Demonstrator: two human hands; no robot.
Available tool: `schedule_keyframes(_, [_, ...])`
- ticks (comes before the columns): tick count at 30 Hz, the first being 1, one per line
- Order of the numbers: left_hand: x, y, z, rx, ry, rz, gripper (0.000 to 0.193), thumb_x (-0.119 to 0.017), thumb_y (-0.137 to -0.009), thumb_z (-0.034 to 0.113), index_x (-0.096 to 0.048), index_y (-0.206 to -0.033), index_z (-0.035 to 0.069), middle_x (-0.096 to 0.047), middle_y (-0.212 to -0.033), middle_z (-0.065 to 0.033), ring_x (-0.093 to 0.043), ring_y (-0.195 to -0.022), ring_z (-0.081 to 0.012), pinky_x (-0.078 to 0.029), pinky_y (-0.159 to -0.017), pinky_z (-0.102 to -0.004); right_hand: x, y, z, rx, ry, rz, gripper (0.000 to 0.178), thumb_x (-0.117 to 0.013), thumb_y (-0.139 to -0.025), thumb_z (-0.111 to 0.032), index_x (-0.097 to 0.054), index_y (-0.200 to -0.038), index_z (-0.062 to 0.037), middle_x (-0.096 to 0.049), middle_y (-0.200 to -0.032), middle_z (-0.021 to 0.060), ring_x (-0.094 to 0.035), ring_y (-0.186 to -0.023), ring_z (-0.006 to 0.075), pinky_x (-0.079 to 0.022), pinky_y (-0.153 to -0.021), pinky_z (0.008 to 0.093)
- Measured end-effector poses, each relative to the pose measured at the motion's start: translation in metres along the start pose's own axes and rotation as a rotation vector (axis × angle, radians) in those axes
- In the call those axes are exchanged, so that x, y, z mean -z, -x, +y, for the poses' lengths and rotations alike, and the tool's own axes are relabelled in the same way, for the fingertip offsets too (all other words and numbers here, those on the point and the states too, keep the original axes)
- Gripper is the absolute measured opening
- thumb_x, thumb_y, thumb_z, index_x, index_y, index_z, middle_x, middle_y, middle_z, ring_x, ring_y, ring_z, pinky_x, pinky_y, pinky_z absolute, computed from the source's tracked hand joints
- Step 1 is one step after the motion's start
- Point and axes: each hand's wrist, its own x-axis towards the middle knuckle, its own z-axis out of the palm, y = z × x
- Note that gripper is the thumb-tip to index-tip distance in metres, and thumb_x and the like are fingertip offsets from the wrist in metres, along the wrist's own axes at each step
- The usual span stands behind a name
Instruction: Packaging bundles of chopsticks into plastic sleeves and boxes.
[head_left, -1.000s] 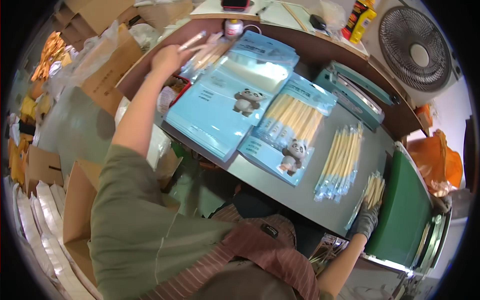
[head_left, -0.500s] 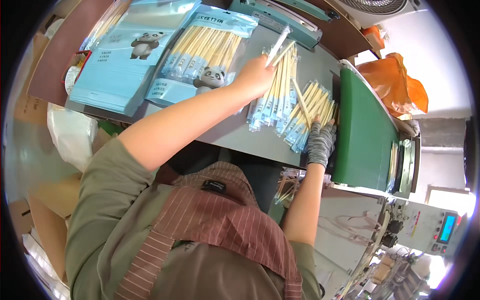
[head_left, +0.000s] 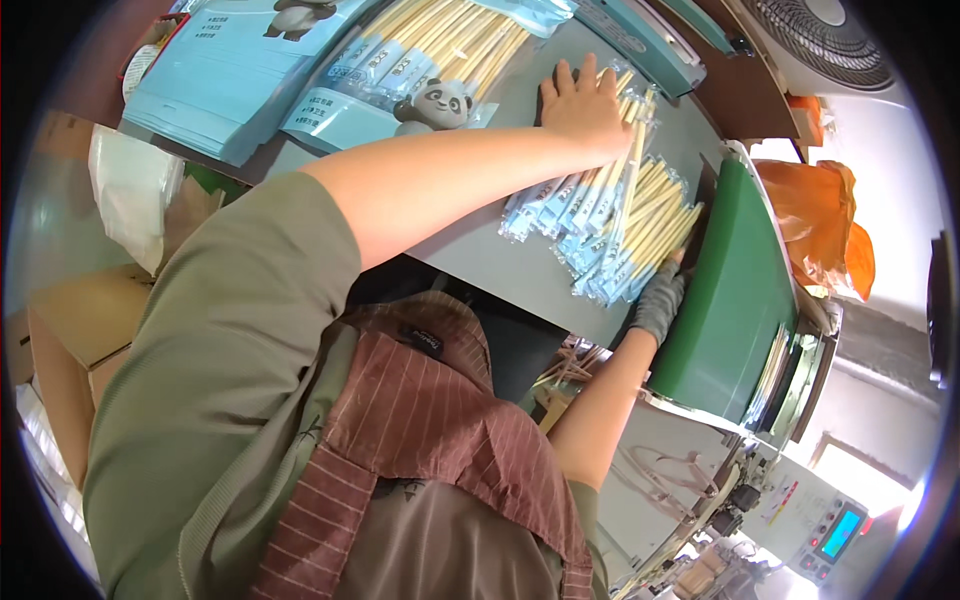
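Individually wrapped bamboo chopsticks [head_left: 625, 225], with blue and clear sleeves, lie in a loose fanned heap on the grey table. Over the heap's far left end my bare left hand [head_left: 585, 115] reaches with its fingers spread, holding nothing visible; its palm side is hidden. My right hand [head_left: 660, 300], in a grey fingerless glove, rests edge-on against the heap's right side. Its fingers look stretched out along the sticks, though most of them are hidden. Left of the heap lies a clear and blue panda-printed bag [head_left: 345, 118] filled with more wrapped chopsticks.
Flat blue panda-printed bags [head_left: 215, 85] are stacked at the far left. A teal metal device [head_left: 640, 45] stands at the table's back. The green belt surface [head_left: 725, 290] borders the right side. An orange plastic bag [head_left: 815, 225] and a fan [head_left: 825, 40] are beyond.
My left hand has let go of a thin, white-looking stick and spread its fingers, shifting right. My right hand has turned edge-on at the heap's side. The whole view has tilted.
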Motion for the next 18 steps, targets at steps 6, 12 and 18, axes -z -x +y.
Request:
schedule_keyframes(6, [-0.006, 0.004, 0.004, -0.113, -0.077, -0.125, 0.072, -0.041, -0.085, 0.05, -0.023, -0.138, 0.005, -0.015, -0.145, -0.0142, -0.012, -0.132, -0.0398, -0.01, -0.105, -0.0529, -0.016, -0.025, -0.04, -0.046, -0.28, -0.214, 0.071, -0.034, -0.09, -0.05, -0.024, -0.134, 0.0048, -0.036, -0.132, 0.0236, -0.036, -0.122, 0.0317, -0.027, -0.102, 0.0335])
schedule_keyframes(12, [0.024, 0.028, 0.017, 0.173, 0.615, -0.193, 0.08, -0.061, -0.08, 0.038, -0.021, -0.133, -0.005, -0.024, -0.137, -0.0258, -0.028, -0.127, -0.0349, -0.028, -0.103, -0.0398, 0.003, 0.033, -0.137, -0.387, -1.403, -0.622, 0.066, -0.053, -0.084, -0.048, -0.04, -0.125, 0.0018, -0.051, -0.117, 0.019, -0.054, -0.102, 0.0275, -0.045, -0.09, 0.0373])
schedule_keyframes(18, [0.069, 0.039, -0.001, -0.232, 0.782, -0.296, 0.089, -0.068, -0.074, 0.026, -0.011, -0.136, -0.002, -0.029, -0.132, -0.0248, -0.034, -0.122, -0.0341, -0.029, -0.101, -0.0381, 0.023, 0.037, -0.153, -0.244, -1.557, -0.635, 0.061, -0.062, -0.08, -0.032, -0.039, -0.124, 0.0027, -0.052, -0.114, 0.0202, -0.056, -0.098, 0.0291, -0.051, -0.082, 0.038])
